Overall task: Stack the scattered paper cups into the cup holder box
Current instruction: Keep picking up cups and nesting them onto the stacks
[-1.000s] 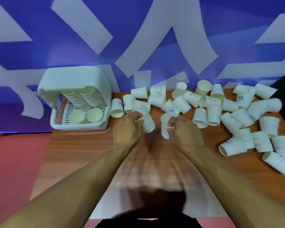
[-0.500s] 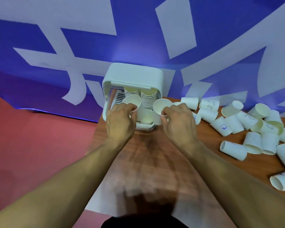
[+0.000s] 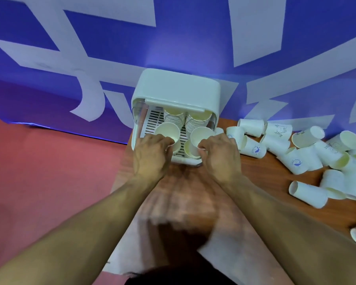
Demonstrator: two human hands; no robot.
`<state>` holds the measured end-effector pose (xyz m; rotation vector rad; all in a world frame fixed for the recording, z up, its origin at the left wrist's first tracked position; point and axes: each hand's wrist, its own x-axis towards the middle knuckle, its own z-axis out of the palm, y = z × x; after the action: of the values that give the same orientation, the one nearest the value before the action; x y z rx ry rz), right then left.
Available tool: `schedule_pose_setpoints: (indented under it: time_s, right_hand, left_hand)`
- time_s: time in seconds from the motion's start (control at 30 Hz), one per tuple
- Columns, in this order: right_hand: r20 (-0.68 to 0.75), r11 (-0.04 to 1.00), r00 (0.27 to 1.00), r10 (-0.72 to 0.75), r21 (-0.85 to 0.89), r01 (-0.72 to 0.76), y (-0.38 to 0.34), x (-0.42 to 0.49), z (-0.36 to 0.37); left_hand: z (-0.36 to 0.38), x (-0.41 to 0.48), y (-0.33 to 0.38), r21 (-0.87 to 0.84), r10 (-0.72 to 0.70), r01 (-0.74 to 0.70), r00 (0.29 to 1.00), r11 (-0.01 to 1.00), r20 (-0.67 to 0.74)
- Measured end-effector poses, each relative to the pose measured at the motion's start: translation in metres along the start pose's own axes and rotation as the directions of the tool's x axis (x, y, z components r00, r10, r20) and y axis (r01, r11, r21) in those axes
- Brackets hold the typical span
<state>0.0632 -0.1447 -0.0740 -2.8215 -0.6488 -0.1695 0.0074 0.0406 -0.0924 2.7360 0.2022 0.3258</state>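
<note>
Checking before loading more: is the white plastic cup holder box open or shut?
Open: the white plastic cup holder box has an uncovered front, showing two stacks of paper cups inside.

No print on the paper cups (image 3: 255, 150) can be read (too small, blurred).

The brown wooden bench (image 3: 261, 177) holds a white plastic cup holder box (image 3: 177, 89) and many white paper cups (image 3: 296, 161) lying beside it.
</note>
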Motion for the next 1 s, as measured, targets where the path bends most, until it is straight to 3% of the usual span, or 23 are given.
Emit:
schedule_pose_setpoints:
  time_s: [0.37, 0.6, 1.0]
  right_hand:
    - [0.21, 0.995, 0.978, -0.006, -0.096, 0.027, 0.006, 0.012, 0.043]
    - [0.357, 0.993, 0.93, 0.088, -0.104, -0.055, 0.009, 0.016, 0.059]
    - [0.358, 0.994, 0.929, 0.095, -0.086, -0.069, 0.006, 0.016, 0.06]
  left_hand:
    - [0.026, 0.005, -0.021, 0.037, -0.01, 0.006, 0.993, 0.999, 0.114]
    - [0.035, 0.012, -0.023, 0.083, 0.019, -0.036, 0.981, 0.996, 0.192]
    - [0.054, 0.017, -0.019, 0.108, -0.013, -0.021, 0.952, 0.994, 0.305]
